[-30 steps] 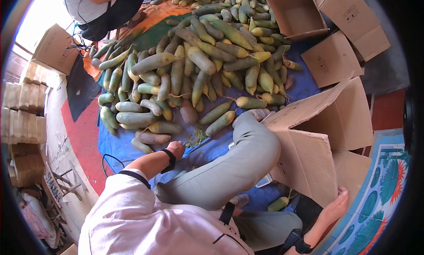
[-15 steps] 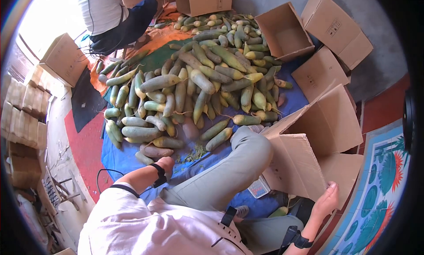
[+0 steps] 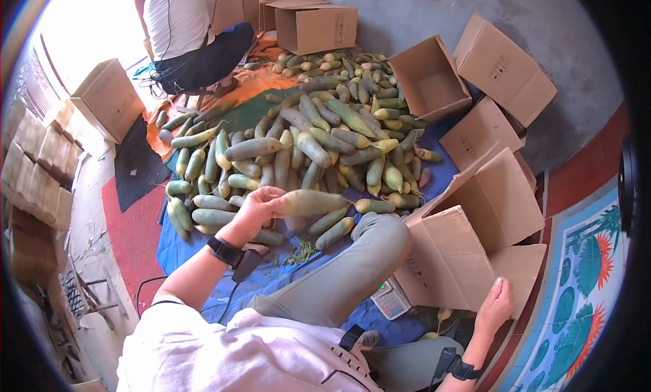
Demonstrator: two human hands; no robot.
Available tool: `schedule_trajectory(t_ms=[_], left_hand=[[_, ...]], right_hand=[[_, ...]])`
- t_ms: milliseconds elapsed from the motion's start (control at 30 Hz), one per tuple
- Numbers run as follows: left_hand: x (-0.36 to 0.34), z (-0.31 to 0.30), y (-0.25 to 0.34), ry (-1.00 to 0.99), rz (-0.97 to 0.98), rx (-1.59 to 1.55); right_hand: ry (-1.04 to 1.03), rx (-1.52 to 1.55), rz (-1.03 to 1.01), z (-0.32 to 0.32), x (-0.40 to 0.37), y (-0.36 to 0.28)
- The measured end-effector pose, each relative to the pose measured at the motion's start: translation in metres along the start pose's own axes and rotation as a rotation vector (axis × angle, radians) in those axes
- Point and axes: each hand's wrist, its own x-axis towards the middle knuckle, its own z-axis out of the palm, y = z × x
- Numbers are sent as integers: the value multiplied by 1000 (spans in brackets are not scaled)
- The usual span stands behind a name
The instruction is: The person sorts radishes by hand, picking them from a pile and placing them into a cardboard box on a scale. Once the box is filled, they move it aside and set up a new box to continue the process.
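Observation:
My left hand [image 3: 255, 213] is closed round one end of a long green radish [image 3: 314, 203]. That radish is held level above a large pile of green radishes [image 3: 298, 148] on a blue sheet. At the lower right, my right hand [image 3: 496, 306] has its fingers closed at a flap edge of an open cardboard box [image 3: 444, 256], which stands tilted beside my bent knee. Through the opening, part of the box's bare inner wall shows; its bottom is hidden.
A digital scale [image 3: 390, 301] lies between my leg and the box. More open cartons [image 3: 434, 80] stand at the back right, and another carton [image 3: 108, 100] at the left. A person [image 3: 193, 39] sits at the back left. Leaf scraps [image 3: 298, 251] litter the blue sheet [image 3: 203, 256].
My left hand has come up and forward from beside the near radishes and now holds a radish. My right hand stays at the box flap. The whole view has shifted slightly.

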Motion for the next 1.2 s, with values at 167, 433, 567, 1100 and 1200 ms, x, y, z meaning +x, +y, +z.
schedule_trajectory(t_ms=[167, 433, 567, 1100, 1200], left_hand=[[-20, 29, 33, -178, 44, -240], [-54, 98, 32, -667, -134, -334], [-60, 123, 23, -851, -218, -282], [-13, 34, -43, -201, -74, 256], [-3, -20, -92, -87, -90, 527]], right_hand=[[9, 82, -42, -17, -3, -29], [-177, 365, -443, -44, -19, -114], [-275, 435, -519, -35, -36, -122], [251, 266, 163, -68, 0, -17], [124, 175, 225, -60, 9, -5]])
